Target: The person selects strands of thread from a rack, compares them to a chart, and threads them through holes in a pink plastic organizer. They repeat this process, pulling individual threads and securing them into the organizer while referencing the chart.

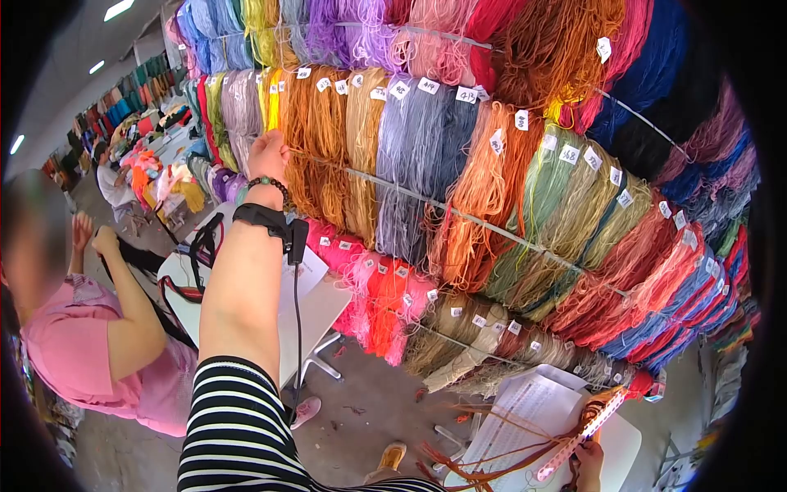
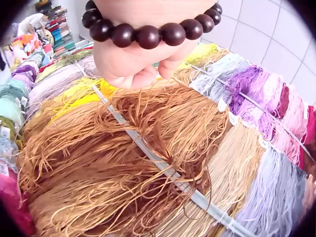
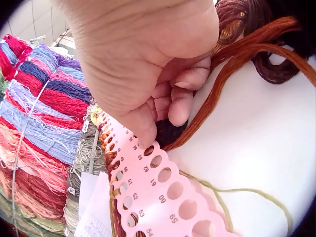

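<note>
My left hand [image 1: 269, 156], with a dark bead bracelet [image 2: 149, 37] at the wrist, reaches up to the hanging thread hanks. Its fingers curl in against the thread where yellow hanks [image 1: 274, 98] meet orange-brown hanks [image 2: 113, 143]; the fingertips are partly hidden. Low at the right, my right hand [image 1: 586, 467] grips the edge of a pink thread card [image 3: 160, 203] with numbered holes. Thumb and fingers bend at the card's edge beside a rust-brown thread bundle [image 3: 224, 74]. Brown thread is looped through several holes, and an olive strand [image 3: 247, 190] trails below the card.
Tiers of numbered hanks hang on metal rods [image 1: 410, 194]. A white table [image 1: 619, 439] with printed sheets [image 1: 533, 402] stands under my right hand. Another white table [image 1: 332, 299] lies below my left arm. A person in pink [image 1: 115, 344] is close at the left.
</note>
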A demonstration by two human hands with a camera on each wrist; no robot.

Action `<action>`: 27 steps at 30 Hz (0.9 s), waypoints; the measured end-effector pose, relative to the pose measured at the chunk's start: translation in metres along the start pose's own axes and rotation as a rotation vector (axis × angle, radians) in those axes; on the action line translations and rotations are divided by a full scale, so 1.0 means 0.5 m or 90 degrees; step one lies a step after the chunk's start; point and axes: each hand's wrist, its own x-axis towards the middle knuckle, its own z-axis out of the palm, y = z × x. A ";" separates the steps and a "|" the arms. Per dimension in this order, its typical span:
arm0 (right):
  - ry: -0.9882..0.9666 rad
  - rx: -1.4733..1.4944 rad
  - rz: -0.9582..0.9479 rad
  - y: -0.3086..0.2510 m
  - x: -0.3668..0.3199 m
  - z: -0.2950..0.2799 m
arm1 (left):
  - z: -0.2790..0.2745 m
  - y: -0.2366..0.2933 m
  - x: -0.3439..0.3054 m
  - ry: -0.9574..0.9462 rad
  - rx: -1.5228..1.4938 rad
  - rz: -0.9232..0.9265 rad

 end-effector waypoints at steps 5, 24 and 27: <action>0.007 0.017 0.008 0.000 0.000 0.003 | 0.012 0.012 -0.001 -0.010 0.184 0.014; -0.036 0.011 -0.011 0.012 0.019 -0.013 | -0.250 -0.207 -0.321 0.042 0.203 -0.110; -0.067 -0.010 -0.024 0.037 0.048 -0.027 | -0.263 -0.208 -0.558 0.008 0.648 -0.092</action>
